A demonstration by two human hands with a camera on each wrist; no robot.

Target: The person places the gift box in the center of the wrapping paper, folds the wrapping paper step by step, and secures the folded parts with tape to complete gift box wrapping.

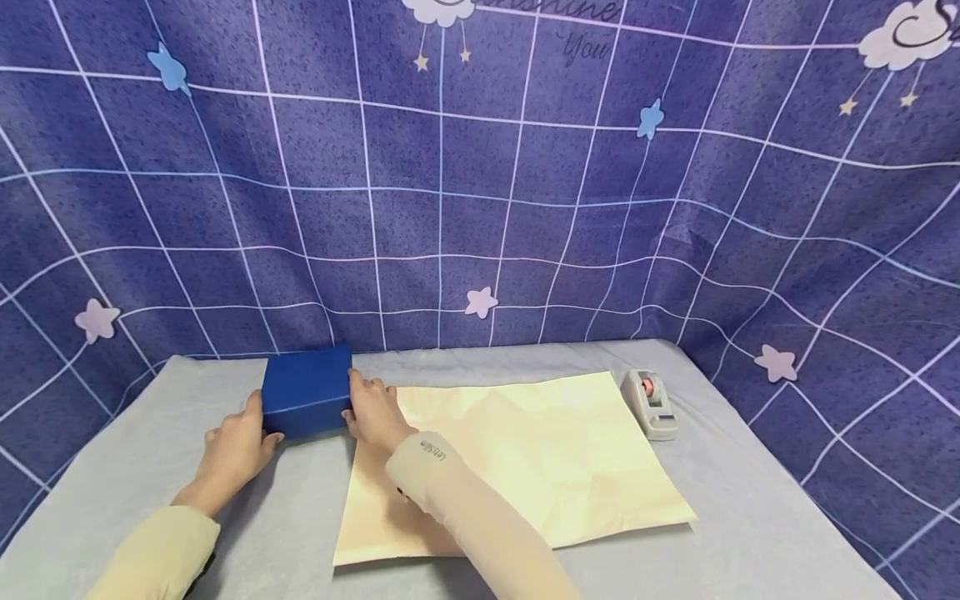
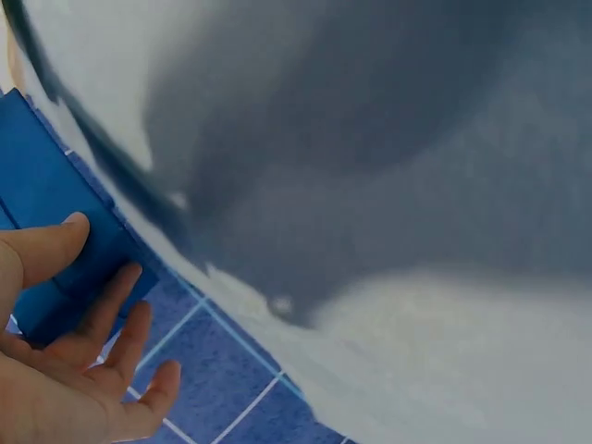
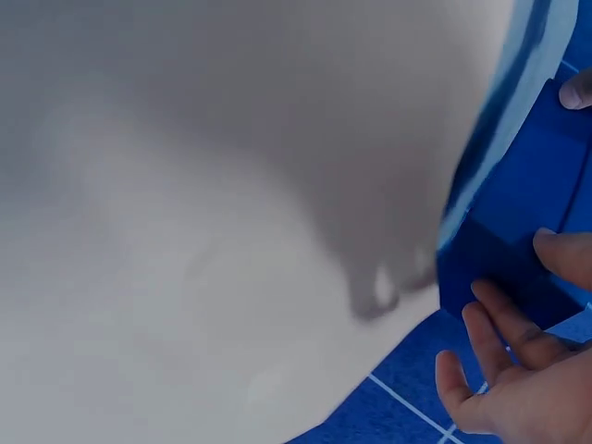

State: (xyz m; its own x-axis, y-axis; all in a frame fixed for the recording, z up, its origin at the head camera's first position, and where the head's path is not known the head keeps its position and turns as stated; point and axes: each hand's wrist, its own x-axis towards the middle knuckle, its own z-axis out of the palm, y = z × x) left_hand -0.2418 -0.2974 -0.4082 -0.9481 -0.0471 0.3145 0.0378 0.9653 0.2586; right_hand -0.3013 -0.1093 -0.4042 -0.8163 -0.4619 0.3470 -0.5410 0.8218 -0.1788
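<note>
A blue box [image 1: 307, 392] is at the back left of the table, gripped from both sides. My left hand [image 1: 232, 446] holds its left end, thumb on the near face; in the left wrist view the left hand [image 2: 83, 361] shows its thumb and index finger on the blue box [image 2: 46, 185]. On the right end, my right hand [image 1: 377, 412] holds the box with the thumb at the near corner. The right wrist view has the right hand [image 3: 527, 361] with thumb and fingers against the blue box [image 3: 509, 213]. A large cream sheet of paper [image 1: 525, 458] lies under the right forearm.
A white tape dispenser [image 1: 651, 404] with a reddish core stands at the paper's right edge. The table [image 1: 712, 533] has a pale grey cloth. Behind it hangs a blue curtain [image 1: 480, 217] with a grid, stars and clouds.
</note>
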